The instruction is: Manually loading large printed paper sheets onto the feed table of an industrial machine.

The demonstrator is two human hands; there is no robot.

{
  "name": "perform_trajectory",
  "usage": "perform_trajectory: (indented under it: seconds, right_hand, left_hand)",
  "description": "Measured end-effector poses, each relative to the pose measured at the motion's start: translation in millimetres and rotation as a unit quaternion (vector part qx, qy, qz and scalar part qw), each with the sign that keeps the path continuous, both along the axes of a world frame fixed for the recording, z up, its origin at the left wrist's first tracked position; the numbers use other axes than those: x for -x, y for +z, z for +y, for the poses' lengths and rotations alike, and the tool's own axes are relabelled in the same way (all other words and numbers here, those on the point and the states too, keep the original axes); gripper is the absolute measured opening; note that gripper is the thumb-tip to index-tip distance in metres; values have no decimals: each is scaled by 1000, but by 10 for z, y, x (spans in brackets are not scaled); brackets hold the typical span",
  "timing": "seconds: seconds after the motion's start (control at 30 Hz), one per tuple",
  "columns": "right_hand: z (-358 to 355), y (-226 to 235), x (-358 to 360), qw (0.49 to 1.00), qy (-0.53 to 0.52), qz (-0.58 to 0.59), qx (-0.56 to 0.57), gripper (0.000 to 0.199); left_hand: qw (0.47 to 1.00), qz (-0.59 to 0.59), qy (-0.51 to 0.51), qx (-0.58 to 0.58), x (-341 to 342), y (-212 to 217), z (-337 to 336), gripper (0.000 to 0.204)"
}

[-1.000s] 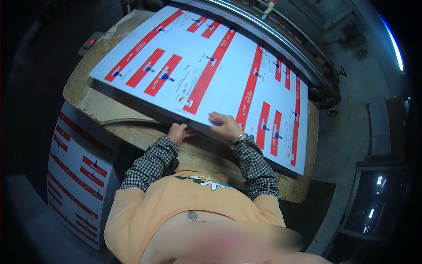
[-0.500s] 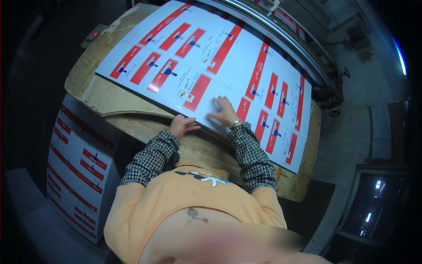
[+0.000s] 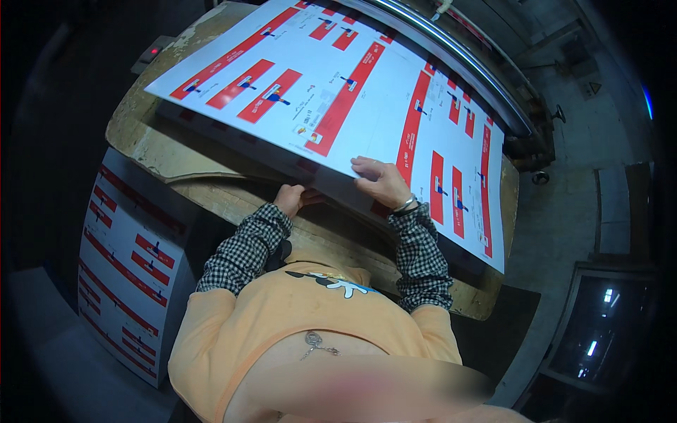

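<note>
the sheet [image 3: 374, 99] spreads ahead of the right hand [image 3: 383, 185], which, nearly closed, pinches its near edge, newly raised, so it parts from the pile [image 3: 236, 137]. the left hand [image 3: 290, 201] curls below, half-closed, its hold unclear. the counter [image 3: 144, 144] lies beneath both.

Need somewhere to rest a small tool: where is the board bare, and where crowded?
The board shows bare left of the top sheet, and in a narrow strip between the sleeves, bordered by the shirt. Crowded: the near edge's middle, with the left hand and right hand, and the far side, where the top sheet extends toward the roller.
</note>
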State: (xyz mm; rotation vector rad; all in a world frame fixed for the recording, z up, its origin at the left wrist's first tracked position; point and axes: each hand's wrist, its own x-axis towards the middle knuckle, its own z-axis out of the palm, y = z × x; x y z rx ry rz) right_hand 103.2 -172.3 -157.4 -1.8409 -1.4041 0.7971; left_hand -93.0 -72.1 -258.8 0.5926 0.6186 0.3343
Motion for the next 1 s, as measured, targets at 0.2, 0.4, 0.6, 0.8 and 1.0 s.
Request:
perform_trajectory:
  seconds: [0.2, 0.4, 0.6, 0.8, 1.0]
  right_hand:
    - [-77, -313, 178, 999, 4, -4, 36, 36]
    - [22, -595, -41, 998, -29, 23, 55, 42]
    - [317, -651, -163, 972, -166, -148, 76, 51]
    - [92, -508, 157, 956, 73, -258, 123, 92]
    - [127, -500, 93, 959, 102, -223, 145, 95]
  left_hand:
    - [999, -20, -23, -15, 7, -63, 59, 31]
    - [999, -32, -4, 36, 14, -144, 49, 19]
    - [999, -28, -23, -10, -30, -37, 72, 17]
    - [999, -20, -40, -28, -14, 78, 60, 32]
    - [997, -21, -60, -44, 23, 21, 73, 29]
